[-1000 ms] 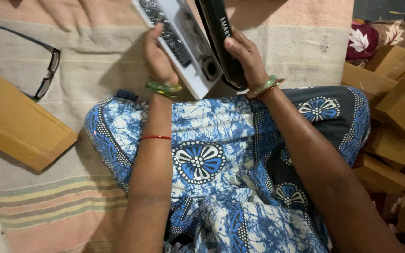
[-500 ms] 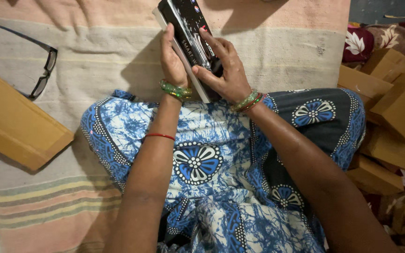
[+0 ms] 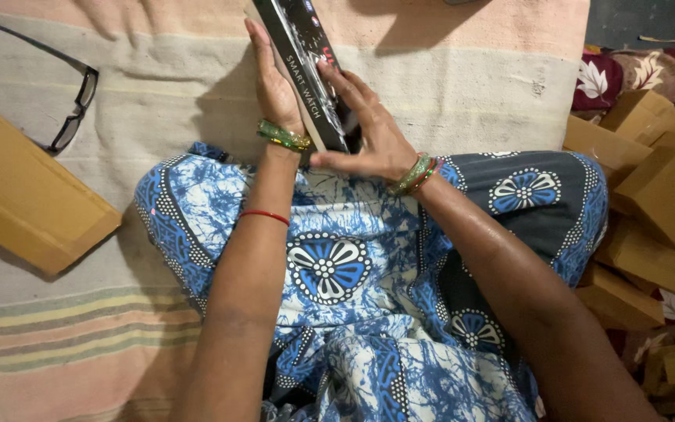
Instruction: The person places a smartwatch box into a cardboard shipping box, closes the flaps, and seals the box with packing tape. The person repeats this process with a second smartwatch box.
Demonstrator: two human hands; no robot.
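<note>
A long, narrow black box [image 3: 300, 55] with printed lettering on its side stands on edge in front of my lap, tilted away toward the top of the view. My left hand [image 3: 273, 86] lies flat against its left face, fingers stretched up along it. From the right, my right hand [image 3: 369, 129] wraps around the near end of the box, thumb underneath. Green bangles sit on both wrists. My legs are covered in blue and white patterned cloth [image 3: 330, 266].
A pair of black-framed glasses [image 3: 72, 101] lies on the striped cloth at upper left. A flat brown cardboard box [image 3: 25, 195] rests at the left. Several small brown cardboard boxes [image 3: 650, 195] are heaped at the right.
The white inner tray, visible beside the black sleeve a second ago, is no longer seen; the box is now closed up. Both hands have drawn together around it.
</note>
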